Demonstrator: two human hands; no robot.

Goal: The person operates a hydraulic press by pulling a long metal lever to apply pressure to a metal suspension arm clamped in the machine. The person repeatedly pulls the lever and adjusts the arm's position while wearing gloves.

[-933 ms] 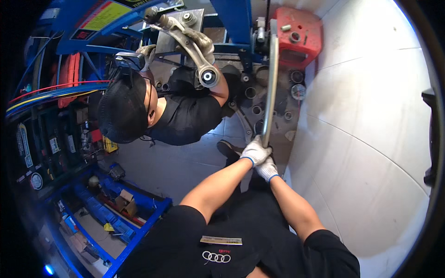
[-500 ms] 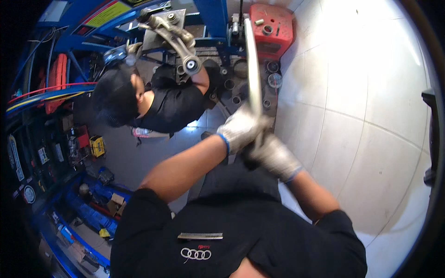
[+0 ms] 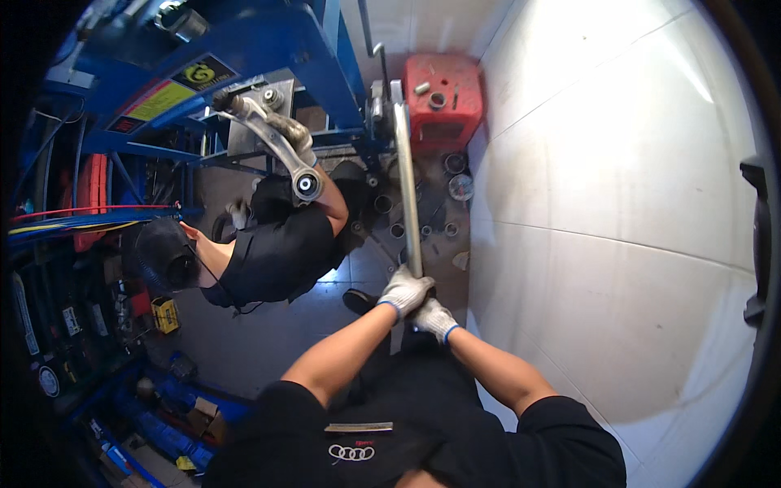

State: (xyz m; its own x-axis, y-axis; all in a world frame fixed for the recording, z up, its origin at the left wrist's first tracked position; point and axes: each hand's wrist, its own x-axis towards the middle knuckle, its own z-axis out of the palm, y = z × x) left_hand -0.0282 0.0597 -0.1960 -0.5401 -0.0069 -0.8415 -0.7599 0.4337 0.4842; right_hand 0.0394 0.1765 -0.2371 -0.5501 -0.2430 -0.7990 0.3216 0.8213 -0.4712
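A long metal bar [image 3: 409, 195] reached from just left of the red stool [image 3: 447, 128] down toward the wearer. Well below the stool, the left hand [image 3: 407, 291] and right hand [image 3: 437, 319] had their fingers wrapped round its near end, presumably for leverage. Left of the stool, a co-worker's gloved hand [image 3: 291, 134] held a control arm [image 3: 282, 154], probably steadying it.

- We count two hands in white gloves: one left hand [image 3: 407, 291] and one right hand [image 3: 437, 318].
- We see one long metal bar [image 3: 409, 195].
- We find one red stool [image 3: 451, 130], with one small tube [image 3: 422, 87] near its left edge and one ring [image 3: 438, 101] near its front edge.
- We see one helper [image 3: 277, 252] with one bent metal piece [image 3: 279, 146].
- We count at least three more rings [image 3: 383, 204] on the floor [image 3: 244, 342].
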